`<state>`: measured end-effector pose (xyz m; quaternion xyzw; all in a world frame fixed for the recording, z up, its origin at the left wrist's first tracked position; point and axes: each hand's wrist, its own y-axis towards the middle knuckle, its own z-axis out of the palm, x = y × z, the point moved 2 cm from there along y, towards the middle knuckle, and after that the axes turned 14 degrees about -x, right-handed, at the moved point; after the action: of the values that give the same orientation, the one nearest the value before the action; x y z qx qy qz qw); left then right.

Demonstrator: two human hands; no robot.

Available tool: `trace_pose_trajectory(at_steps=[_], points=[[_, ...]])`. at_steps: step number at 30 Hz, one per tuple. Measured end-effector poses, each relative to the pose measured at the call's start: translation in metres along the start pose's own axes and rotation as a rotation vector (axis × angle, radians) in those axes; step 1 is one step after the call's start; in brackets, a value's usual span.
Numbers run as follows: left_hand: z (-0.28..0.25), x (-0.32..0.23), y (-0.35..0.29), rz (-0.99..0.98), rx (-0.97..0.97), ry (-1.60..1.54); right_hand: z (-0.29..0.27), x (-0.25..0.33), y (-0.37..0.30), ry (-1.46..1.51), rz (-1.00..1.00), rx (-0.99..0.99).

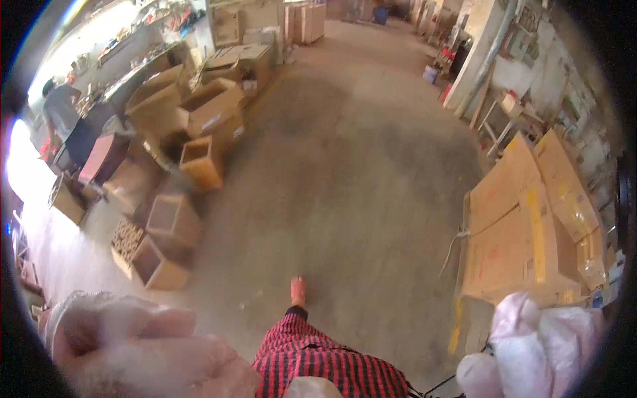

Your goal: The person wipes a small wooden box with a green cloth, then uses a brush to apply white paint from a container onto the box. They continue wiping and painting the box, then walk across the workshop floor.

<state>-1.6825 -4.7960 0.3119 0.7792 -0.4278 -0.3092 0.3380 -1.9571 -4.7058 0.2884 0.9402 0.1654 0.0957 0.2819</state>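
My left hand [142,348], in a whitish-pink glove, is large and blurred at the lower left edge. Its fingers look curled in, and what lies inside them, if anything, is hidden. At the lower right is my right hand [541,348], gloved the same way. Its fingers are bent but stand apart, with no object visible between them. A thin dark cord [441,385] runs beside it. Between the hands show my red-and-black striped clothing [318,358] and one foot [298,290] on the concrete floor [332,199].
Open cardboard boxes [215,106] and smaller box-like pieces [156,262] stand along the left. Large flattened cartons [511,225] lean at the right. A person [61,113] bends by a workbench at the far left. A pipe [488,60] runs up the right wall.
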Motion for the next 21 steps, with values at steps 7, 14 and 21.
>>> trace_pose_trajectory(at_steps=[7, 14, 21], points=[[0.105, 0.107, 0.131, 0.123, -0.048, -0.071, 0.021, -0.120, 0.095, -0.171, 0.064, -0.016], [0.237, 0.182, 0.250, 0.249, -0.009, -0.171, 0.036, -0.246, 0.170, -0.358, 0.126, -0.035], [0.379, 0.239, 0.382, 0.349, -0.039, -0.194, 0.068, -0.411, 0.275, -0.432, 0.038, -0.067]])
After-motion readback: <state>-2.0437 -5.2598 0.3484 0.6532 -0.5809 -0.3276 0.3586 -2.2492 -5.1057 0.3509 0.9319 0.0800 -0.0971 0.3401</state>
